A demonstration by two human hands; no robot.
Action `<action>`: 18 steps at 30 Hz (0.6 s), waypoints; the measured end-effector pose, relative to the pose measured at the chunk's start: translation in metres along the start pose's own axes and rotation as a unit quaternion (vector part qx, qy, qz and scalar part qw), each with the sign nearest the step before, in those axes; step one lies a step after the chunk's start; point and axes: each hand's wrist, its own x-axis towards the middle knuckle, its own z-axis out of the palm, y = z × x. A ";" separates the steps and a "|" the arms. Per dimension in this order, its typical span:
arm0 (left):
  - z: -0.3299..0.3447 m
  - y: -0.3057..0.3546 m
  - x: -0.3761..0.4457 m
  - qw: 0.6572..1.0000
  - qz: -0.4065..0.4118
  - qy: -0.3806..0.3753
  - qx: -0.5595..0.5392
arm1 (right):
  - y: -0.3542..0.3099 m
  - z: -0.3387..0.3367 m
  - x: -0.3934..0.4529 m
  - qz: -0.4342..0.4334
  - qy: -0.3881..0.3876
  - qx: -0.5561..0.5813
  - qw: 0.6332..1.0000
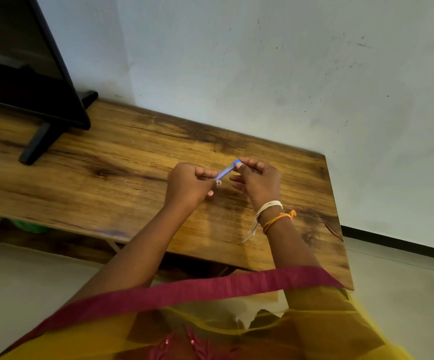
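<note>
A wooden table (106,178) has open surface between the left hand (188,184) and a black screen (28,61), whose stand foot (35,144) juts across the far left. The wall (262,74) closes off the back edge, not far beyond the right hand (258,181).

Blue stick (225,171) (ends covered), blurred.

Your stick (227,170) is blue, paler along its middle. The table (106,178) is honey-brown wood grain with dark streaks and knots. At its far left corner stands a black screen (23,61). White threads (269,205) and orange threads (275,220) band your wrist; your yellow garment (327,320) carries a maroon border (210,286). The wall (262,61) is pale grey, speckled dark.
</note>
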 end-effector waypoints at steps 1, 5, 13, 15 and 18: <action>0.001 -0.001 -0.001 1.000 -0.001 0.017 0.002 | 0.001 -0.001 0.000 -0.027 0.025 -0.076 0.996; 0.004 -0.007 -0.004 0.995 0.020 0.085 0.054 | 0.002 -0.016 -0.001 -0.113 0.120 -0.324 0.931; 0.021 -0.017 -0.005 0.977 0.056 0.141 0.148 | 0.011 -0.031 0.002 -0.027 0.085 -0.492 0.866; 0.027 -0.018 -0.004 0.974 0.061 0.149 0.157 | 0.012 -0.034 0.004 -0.031 0.079 -0.485 0.871; 0.034 -0.018 -0.004 0.971 0.076 0.154 0.166 | 0.013 -0.037 0.005 -0.042 0.072 -0.461 0.884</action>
